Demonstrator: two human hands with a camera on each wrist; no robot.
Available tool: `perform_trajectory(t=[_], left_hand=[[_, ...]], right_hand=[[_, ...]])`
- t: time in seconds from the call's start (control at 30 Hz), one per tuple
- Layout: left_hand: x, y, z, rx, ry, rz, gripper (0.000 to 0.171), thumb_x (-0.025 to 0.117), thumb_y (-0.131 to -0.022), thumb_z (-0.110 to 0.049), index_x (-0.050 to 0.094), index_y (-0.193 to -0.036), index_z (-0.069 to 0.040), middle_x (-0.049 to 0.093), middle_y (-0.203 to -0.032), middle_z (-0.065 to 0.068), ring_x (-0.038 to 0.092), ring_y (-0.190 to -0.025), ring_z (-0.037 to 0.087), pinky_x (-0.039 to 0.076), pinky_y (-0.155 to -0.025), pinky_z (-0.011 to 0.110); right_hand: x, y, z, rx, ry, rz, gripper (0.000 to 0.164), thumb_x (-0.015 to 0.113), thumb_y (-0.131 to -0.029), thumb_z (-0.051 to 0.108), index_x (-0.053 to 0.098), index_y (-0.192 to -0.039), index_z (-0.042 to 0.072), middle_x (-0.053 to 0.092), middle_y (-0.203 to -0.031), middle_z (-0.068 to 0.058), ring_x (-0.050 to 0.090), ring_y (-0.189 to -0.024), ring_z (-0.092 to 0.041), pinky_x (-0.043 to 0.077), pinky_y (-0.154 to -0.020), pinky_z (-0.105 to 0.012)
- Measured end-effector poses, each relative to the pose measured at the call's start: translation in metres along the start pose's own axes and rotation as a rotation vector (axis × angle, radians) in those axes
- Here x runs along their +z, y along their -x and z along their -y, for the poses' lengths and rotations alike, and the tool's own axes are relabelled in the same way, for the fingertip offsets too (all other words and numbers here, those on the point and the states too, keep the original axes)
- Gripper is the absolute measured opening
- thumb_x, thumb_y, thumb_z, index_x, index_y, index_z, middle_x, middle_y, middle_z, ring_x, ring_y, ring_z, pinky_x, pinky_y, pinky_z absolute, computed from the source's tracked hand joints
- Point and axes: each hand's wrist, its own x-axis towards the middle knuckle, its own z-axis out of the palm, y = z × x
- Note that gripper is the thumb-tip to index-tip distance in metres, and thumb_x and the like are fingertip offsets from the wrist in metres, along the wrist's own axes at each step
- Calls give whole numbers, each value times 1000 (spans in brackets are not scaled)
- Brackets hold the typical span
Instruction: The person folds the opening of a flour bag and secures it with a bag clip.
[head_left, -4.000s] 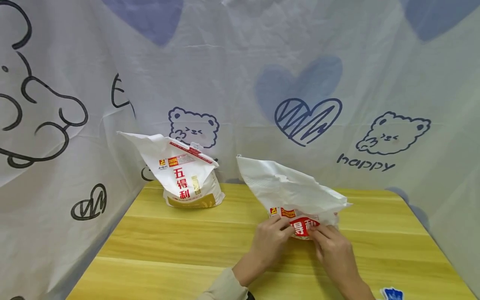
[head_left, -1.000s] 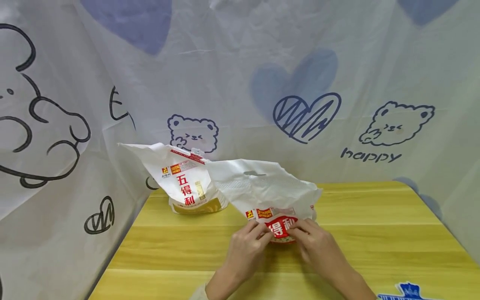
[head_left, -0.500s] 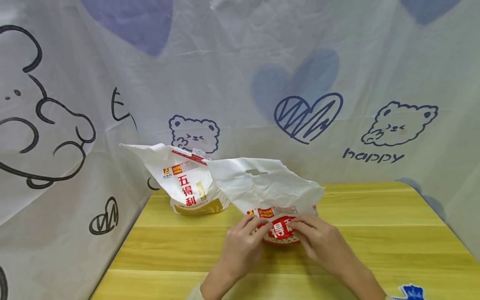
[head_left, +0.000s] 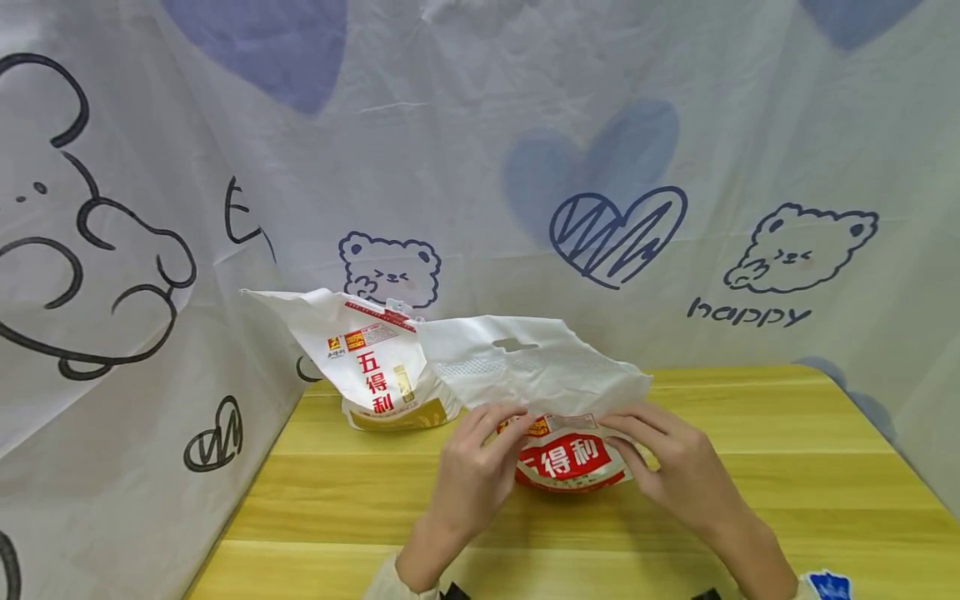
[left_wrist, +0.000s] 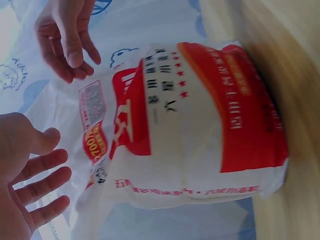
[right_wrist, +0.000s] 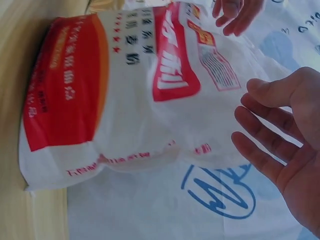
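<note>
A white and red flour bag (head_left: 566, 458) stands on the wooden table, its loose white top leaning back, with a slot-shaped handle hole. My left hand (head_left: 472, 467) is at the bag's upper left side, fingers extended; in the left wrist view the left hand (left_wrist: 30, 175) has spread fingers that grip nothing. At the upper right side is my right hand (head_left: 682, 458); the right wrist view shows the right hand (right_wrist: 285, 140) with loosely straight fingers beside the bag (right_wrist: 130, 85). Whether any fingertip touches the bag cannot be told.
Behind and left stands another flour bag (head_left: 390, 367), a red clip strip (head_left: 378, 315) across its upper part. A blue crown-shaped piece (head_left: 828, 585) shows at the bottom right edge of the table (head_left: 337, 500). A printed cloth (head_left: 465, 167) hangs behind.
The bag stands farther left than four seconds ago, overlapping the other bag in view. Both hands, earlier pinching near the middle of its front, have moved apart and upward, fingers loosened.
</note>
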Motion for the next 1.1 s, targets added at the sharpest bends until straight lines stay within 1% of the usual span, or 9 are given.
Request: perform_trajectory(t=[0.17,0.33,0.47,0.57,0.77,0.83,0.9,1.0,1.1], left_hand=[[-4,-13,2,-18,23,-57,31,79,-82,3,74,-112,-4,71,-115,8,66,-109,28,51,-100,35],[-5,-23,2,-43,60,-115,31,77,-85,1,74,-115,-5,71,-118,9,65,-110,28,51,-97,37],[-6,-30,3,-60,79,-143,34,78,-85,0,74,-118,-4,70,-119,10,64,-110,29,51,-97,39],[-6,-36,4,-70,96,-152,34,78,-86,-1,73,-119,-4,69,-122,12,64,-113,30,50,-99,39],[-9,-46,5,-67,112,-165,38,79,-85,-2,72,-122,-4,67,-127,14,62,-118,31,47,-104,39],[-9,-50,6,-66,114,-164,39,79,-86,-3,71,-124,-4,66,-130,14,60,-121,31,45,-106,40],[-10,-54,8,-71,118,-160,40,79,-86,-5,71,-125,-6,64,-133,14,58,-124,31,43,-108,41],[-12,-60,11,-81,123,-150,42,80,-87,-8,70,-128,-7,61,-137,14,55,-129,31,41,-111,43],[-13,-65,15,-89,127,-120,48,81,-87,-11,67,-133,-8,57,-143,13,51,-135,30,37,-114,45]], right_hand=[[-8,-4,-3,47,-23,-39,51,49,-103,51,77,-109,9,73,-108,0,71,-96,-22,43,-98,-10],[-14,-7,-5,43,-14,-92,49,52,-103,51,77,-111,9,73,-108,-2,71,-97,-23,43,-98,-11],[-17,-8,-6,86,-16,-76,53,51,-102,55,77,-112,9,73,-111,-3,70,-101,-24,42,-98,-11],[-18,-9,-6,85,-16,-93,53,52,-102,53,77,-112,7,73,-112,-4,70,-101,-24,43,-99,-11],[-20,-16,-7,82,-45,-211,46,60,-101,47,77,-111,5,74,-110,-5,70,-99,-23,46,-97,-14],[-20,-17,-8,99,-59,-236,37,70,-97,38,76,-113,5,74,-110,-6,69,-99,-22,46,-98,-15],[-20,-17,-8,112,-70,-255,30,79,-91,24,76,-114,5,73,-111,-7,68,-100,-23,46,-98,-16],[-17,-17,-10,124,-86,-274,36,81,-79,4,75,-114,3,71,-112,-10,66,-103,-24,46,-99,-16],[-14,-18,-12,128,-103,-293,40,82,-76,0,74,-116,2,67,-116,-14,63,-106,-25,45,-102,-18]])
